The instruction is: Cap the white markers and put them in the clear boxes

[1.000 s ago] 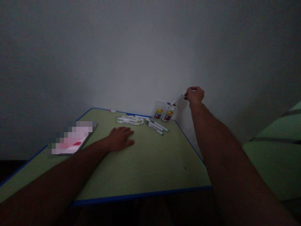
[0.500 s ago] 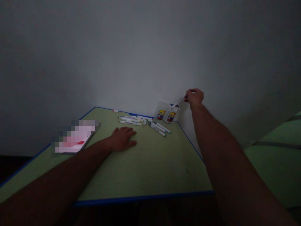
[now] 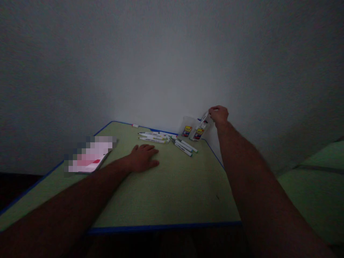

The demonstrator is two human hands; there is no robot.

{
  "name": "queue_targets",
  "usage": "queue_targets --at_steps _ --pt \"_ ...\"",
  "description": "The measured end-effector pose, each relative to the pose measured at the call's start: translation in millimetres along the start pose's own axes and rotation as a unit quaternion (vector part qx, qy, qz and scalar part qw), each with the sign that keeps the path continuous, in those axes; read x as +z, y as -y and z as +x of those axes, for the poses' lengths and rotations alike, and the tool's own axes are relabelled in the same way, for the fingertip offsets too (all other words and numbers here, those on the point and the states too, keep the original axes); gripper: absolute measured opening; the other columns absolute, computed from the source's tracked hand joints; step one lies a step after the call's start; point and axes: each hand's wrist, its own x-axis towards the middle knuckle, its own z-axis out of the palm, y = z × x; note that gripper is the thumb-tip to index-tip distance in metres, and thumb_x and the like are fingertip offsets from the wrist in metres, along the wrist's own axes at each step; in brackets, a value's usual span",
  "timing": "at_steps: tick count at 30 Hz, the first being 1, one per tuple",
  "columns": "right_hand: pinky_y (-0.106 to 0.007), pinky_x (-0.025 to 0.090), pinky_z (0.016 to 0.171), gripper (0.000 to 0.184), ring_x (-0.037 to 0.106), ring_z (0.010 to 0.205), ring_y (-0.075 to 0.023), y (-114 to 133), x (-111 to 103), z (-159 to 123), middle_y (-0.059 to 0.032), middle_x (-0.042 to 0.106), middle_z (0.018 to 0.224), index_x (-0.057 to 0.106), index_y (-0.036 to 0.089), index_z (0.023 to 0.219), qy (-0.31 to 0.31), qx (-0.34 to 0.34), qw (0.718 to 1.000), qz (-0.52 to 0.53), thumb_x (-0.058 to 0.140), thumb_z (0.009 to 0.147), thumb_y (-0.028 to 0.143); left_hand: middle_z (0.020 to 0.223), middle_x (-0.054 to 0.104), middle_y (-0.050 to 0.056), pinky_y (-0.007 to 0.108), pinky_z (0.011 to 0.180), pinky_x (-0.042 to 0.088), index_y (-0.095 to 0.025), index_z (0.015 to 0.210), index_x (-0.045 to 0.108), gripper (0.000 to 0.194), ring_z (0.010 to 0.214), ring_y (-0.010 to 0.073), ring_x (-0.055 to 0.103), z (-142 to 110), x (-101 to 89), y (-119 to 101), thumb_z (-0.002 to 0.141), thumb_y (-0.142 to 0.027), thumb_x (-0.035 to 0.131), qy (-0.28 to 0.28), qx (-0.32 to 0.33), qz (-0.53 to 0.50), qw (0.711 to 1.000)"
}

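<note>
The right hand (image 3: 219,114) is clamping its grip on a white marker (image 3: 204,116), which is slanting at the mouth of a clear case (image 3: 198,134); the left hand (image 3: 143,157), grip apart, is resting on the desk (image 3: 166,200).

Green table (image 3: 172,193), white markers (image 3: 152,140), two containers (image 3: 186,130), flat pixelated object (image 3: 91,157)
</note>
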Motion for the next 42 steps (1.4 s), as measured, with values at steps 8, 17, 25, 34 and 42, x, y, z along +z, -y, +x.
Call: queue_targets --at_steps 8,17,25,34,42 --pt "-0.031 0.054 0.08 0.019 0.071 0.084 -0.0224 2 8 -14 -0.0093 0.076 0.086 0.078 0.015 0.086 0.042 -0.012 0.995 -0.085 0.069 0.07 0.019 0.158 0.041 0.017 0.064 0.113 0.028 -0.018 0.149 0.049 0.07 0.145 0.039 0.035 -3 -5.1 -4 0.092 -0.058 0.043 0.008 -0.006 -0.002 1.0" --pt "-0.032 0.054 0.082 0.02 0.072 0.084 -0.0225 -2 17 -24 -0.0104 0.076 0.085 0.079 0.013 0.089 0.115 -0.024 0.984 -0.136 0.068 0.072 0.018 0.157 0.042 0.018 0.061 0.112 0.03 -0.019 0.148 0.049 0.069 0.143 0.0383 0.038 -2 -5.8 -4 0.092 -0.058 0.044 0.009 -0.003 0.004 1.0" --pt "-0.033 0.054 0.085 0.021 0.072 0.093 -0.0253 0 17 -29 -0.0122 0.077 0.094 0.08 0.013 0.089 0.146 -0.033 0.973 -0.176 0.071 0.072 0.018 0.158 0.042 0.017 0.061 0.113 0.028 -0.018 0.149 0.049 0.07 0.144 0.0378 0.036 -3 -7.1 -5 0.091 -0.058 0.045 0.012 -0.008 -0.001 1.0" --pt "-0.033 0.055 0.087 0.02 0.072 0.096 -0.0271 1 15 -29 -0.0138 0.077 0.096 0.081 0.014 0.091 0.173 -0.054 0.956 -0.23 0.069 0.076 0.021 0.157 0.043 0.017 0.062 0.113 0.03 -0.019 0.149 0.049 0.07 0.143 0.0384 0.038 -2 -5.0 -3 0.091 -0.058 0.045 0.005 -0.007 -0.001 1.0" --pt "-0.032 0.055 0.088 0.023 0.072 0.098 -0.0263 4 12 -32 -0.0129 0.077 0.101 0.081 0.015 0.095 0.183 -0.067 0.947 -0.255 0.066 0.079 0.021 0.158 0.041 0.016 0.062 0.114 0.028 -0.019 0.149 0.048 0.071 0.145 0.0381 0.036 -2 -5.9 -3 0.091 -0.06 0.045 0.01 -0.007 -0.006 1.0"
